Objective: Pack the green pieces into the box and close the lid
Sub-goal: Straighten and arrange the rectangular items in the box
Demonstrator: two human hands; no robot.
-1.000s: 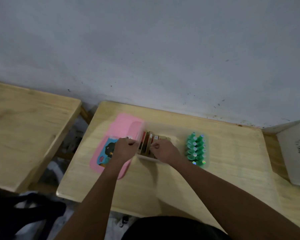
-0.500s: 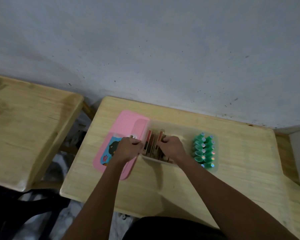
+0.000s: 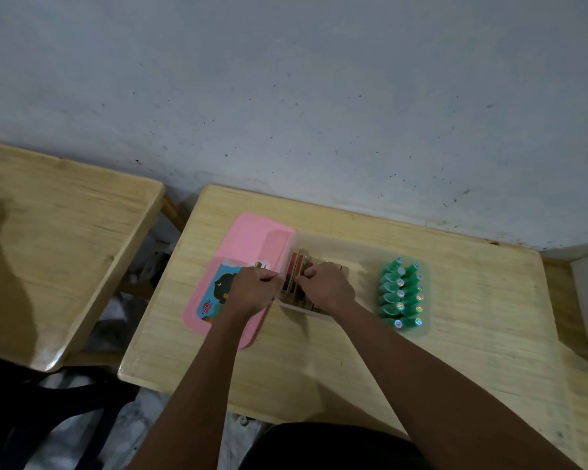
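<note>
Both hands work at the left end of a translucent plastic box [image 3: 360, 247]. The left hand [image 3: 252, 290] is curled, fingers drawn in over the box's left wall where it meets the pink lid; whether it pinches anything cannot be told. The right hand [image 3: 330, 286] is likewise curled, knuckles up, fingertips pressed among the wooden blocks [image 3: 297, 266] that stand on edge in the left part of the box (thin, flat, tan, one with a red face). Whether it actually grips a block is hidden by the fingers.

The green pieces [image 3: 401, 293] fill the right end of the box: smooth, glossy, rounded plastic shapes in two close rows, each showing a small shiny sticker on its end.

The pink lid [image 3: 252, 237], smooth with rounded corners, lies open and flat to the left of the box, bearing a blue cartoon label [image 3: 218, 293].

All rests on a pale, grained wooden table [image 3: 472, 334] against a scuffed grey wall [image 3: 286, 96].
</note>
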